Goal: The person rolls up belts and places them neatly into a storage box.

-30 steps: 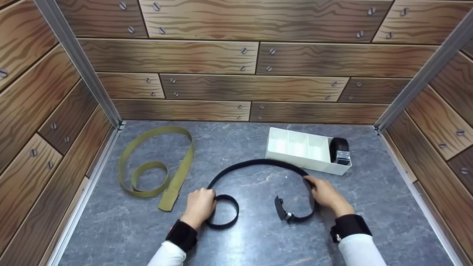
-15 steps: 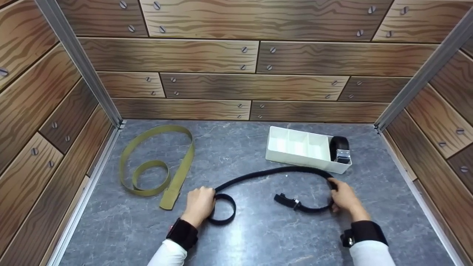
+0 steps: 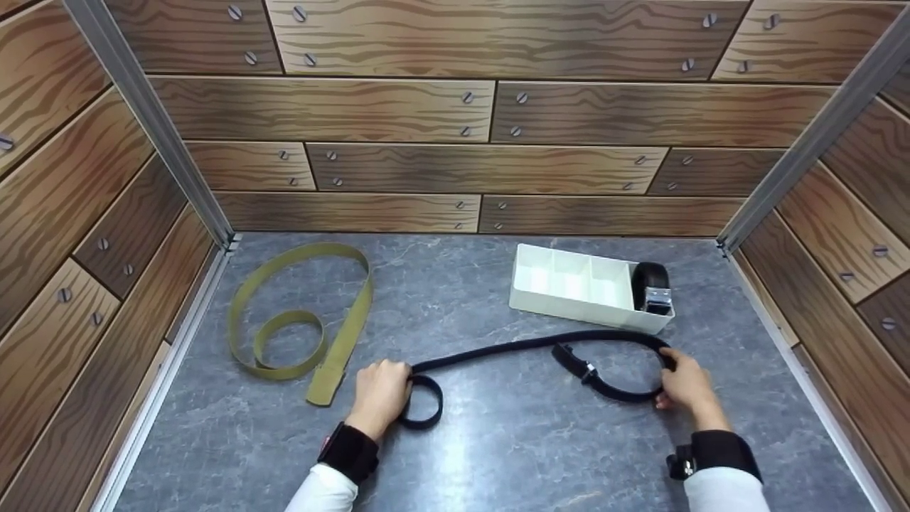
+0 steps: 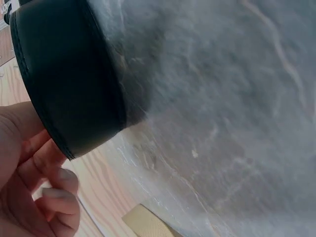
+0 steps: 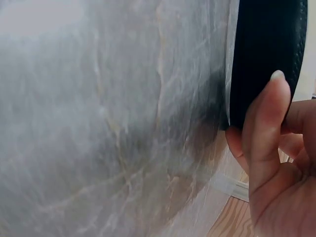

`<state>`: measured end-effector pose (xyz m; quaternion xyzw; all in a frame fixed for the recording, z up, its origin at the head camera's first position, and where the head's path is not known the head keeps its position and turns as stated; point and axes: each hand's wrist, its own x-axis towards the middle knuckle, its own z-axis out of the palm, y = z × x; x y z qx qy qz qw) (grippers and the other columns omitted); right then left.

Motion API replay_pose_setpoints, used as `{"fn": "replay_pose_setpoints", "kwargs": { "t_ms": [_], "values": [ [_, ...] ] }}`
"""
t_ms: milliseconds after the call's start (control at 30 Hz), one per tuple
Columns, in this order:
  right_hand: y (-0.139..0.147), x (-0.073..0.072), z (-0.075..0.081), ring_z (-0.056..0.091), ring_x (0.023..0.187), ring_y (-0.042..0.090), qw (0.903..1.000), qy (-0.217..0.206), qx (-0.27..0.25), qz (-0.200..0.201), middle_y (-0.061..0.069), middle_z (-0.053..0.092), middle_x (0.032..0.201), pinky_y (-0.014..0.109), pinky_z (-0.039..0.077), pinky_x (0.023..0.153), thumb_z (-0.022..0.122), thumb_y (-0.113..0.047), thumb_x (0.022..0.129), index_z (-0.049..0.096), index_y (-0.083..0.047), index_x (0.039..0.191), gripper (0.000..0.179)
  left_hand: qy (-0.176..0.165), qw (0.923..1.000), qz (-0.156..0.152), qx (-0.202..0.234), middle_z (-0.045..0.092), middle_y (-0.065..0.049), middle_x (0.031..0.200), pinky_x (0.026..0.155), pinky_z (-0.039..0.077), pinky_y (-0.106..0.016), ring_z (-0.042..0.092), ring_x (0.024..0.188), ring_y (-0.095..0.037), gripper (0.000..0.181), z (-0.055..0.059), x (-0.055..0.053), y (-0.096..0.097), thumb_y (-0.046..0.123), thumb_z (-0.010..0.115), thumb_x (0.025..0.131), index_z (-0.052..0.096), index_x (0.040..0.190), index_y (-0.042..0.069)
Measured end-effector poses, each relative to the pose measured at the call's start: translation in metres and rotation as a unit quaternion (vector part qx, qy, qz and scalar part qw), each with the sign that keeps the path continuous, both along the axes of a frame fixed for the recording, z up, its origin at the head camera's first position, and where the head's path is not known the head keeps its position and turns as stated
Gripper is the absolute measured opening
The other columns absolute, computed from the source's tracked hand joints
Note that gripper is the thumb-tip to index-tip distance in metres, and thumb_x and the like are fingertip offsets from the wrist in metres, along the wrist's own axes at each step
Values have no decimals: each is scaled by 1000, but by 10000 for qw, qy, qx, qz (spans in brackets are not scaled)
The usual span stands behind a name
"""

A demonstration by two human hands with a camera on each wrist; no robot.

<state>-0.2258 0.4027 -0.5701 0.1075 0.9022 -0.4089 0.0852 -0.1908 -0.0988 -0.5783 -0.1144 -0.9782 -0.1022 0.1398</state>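
A black belt (image 3: 498,348) stands on its edge across the tabletop, stretched between both hands. My left hand (image 3: 382,392) grips it near its left end, where the strap curls into a small loop beside the fingers. In the left wrist view the belt (image 4: 69,74) passes broad and dark through the curled fingers (image 4: 61,190). My right hand (image 3: 686,384) pinches the belt at the right bend, thumb on its face in the right wrist view (image 5: 269,116). From there the strap turns back left to its buckle (image 3: 571,360), which lies close to the long stretch.
An olive webbing belt (image 3: 348,327) lies loosely coiled at the left. Behind the black belt stands a white divided tray (image 3: 569,302) with a black rolled belt (image 3: 650,284) in its right compartment. Wood-patterned walls (image 3: 341,107) enclose the grey tabletop (image 3: 498,448).
My right hand has moved right and slightly toward me with the belt, so the arch between the hands has flattened. The buckle end has swung round; the left loop has shrunk.
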Motion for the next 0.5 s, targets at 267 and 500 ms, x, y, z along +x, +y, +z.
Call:
{"fn": "replay_pose_setpoints", "kwargs": {
  "t_ms": [267, 500],
  "values": [
    [-4, 1, 2, 64, 46, 22, 9995, -223, -182, -134, 47, 49, 103, 38, 55, 48, 38, 1, 94, 29, 8, 146, 54, 64, 9997, 200, 110, 66, -8, 66, 47, 47, -47, 63, 59, -33, 16, 0, 0, 2, 16, 78, 76, 66, 66, 13],
    [-15, 4, 7, 62, 49, 23, 9981, -291, -91, 541, 36, 55, 89, 39, 55, 49, 44, 3, 95, 31, 8, 145, 52, -140, 9992, -118, 345, 66, -14, 67, 50, 49, -48, 63, 60, -38, 15, 1, -3, 6, 9, 78, 74, 65, 67, 7]
  ]
}}
